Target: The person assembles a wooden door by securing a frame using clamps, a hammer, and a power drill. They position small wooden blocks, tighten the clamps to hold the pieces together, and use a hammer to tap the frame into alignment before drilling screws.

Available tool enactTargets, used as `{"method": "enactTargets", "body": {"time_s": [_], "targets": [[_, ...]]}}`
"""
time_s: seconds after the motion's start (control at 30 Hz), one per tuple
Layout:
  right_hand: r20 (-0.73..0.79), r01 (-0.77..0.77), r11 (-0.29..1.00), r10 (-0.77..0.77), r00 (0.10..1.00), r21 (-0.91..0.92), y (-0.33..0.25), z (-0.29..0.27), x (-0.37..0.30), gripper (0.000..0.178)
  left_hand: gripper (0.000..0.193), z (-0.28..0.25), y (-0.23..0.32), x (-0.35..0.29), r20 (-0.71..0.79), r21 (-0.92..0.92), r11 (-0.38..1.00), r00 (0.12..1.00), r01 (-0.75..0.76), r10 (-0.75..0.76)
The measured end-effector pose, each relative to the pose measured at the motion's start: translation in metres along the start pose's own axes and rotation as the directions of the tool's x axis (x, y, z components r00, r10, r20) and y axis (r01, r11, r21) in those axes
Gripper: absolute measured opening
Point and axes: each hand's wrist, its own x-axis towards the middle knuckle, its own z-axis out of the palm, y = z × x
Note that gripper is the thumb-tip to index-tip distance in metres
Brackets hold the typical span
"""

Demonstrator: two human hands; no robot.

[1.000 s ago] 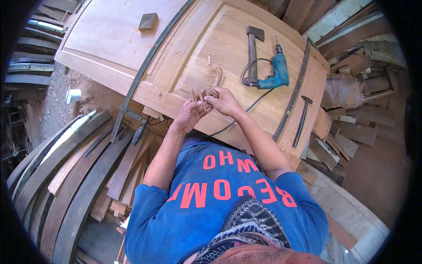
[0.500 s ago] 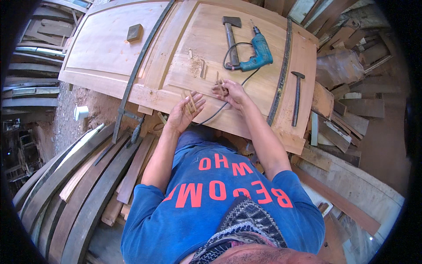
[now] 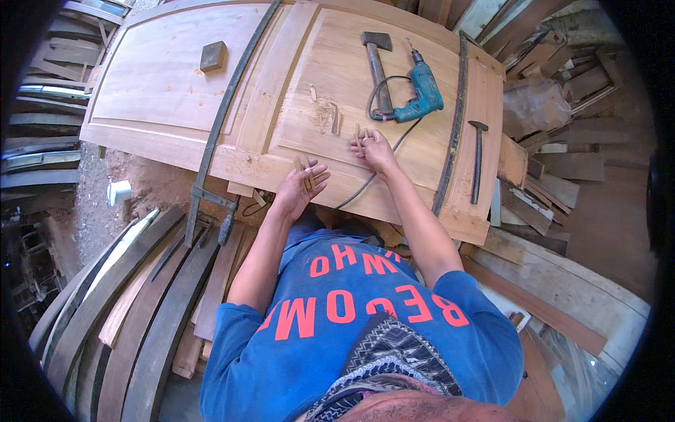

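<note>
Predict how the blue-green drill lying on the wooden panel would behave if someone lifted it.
The drill would probably feel heavy for its size, given its bulky motor end. It looks hard-cased, so should stay stiff, while its thin, bending cord would likely flop.

In left hand (image 3: 298, 188): thin tan wooden sticks (image 3: 307, 174), side by side. In right hand (image 3: 374, 150): more slim sticks (image 3: 358, 134), gripped, ends jutting out.

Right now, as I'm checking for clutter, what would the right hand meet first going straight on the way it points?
Probably the loose wood strip beside the shavings on the wooden panel, though the right hand could pass over it: its height is hard to judge.
</note>
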Motion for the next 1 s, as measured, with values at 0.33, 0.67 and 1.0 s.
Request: {"method": "enactTargets", "body": {"time_s": [0.33, 0.67, 1.0], "targets": [[-0.25, 0.122, 0.614, -0.483, 0.839, -0.78, -0.025, 0.068, 0.057, 0.027, 0.042, -0.056, 0.057, -0.018, -0.077, 0.024, 0.998, 0.995, 0.062, -0.06], [-0.157, -0.015, 0.734, -0.125, 0.98, -0.679, -0.009, 0.044, 0.099, 0.024, 0.049, -0.079, 0.117, -0.003, 0.044, 0.054, 0.995, 0.996, 0.078, -0.081], [0.195, 0.114, 0.949, -0.057, 0.979, -0.292, -0.11, 0.144, -0.028, 0.021, 0.066, -0.054, 0.147, 0.001, 0.339, -0.157, 0.988, 0.94, 0.009, 0.046]]}}
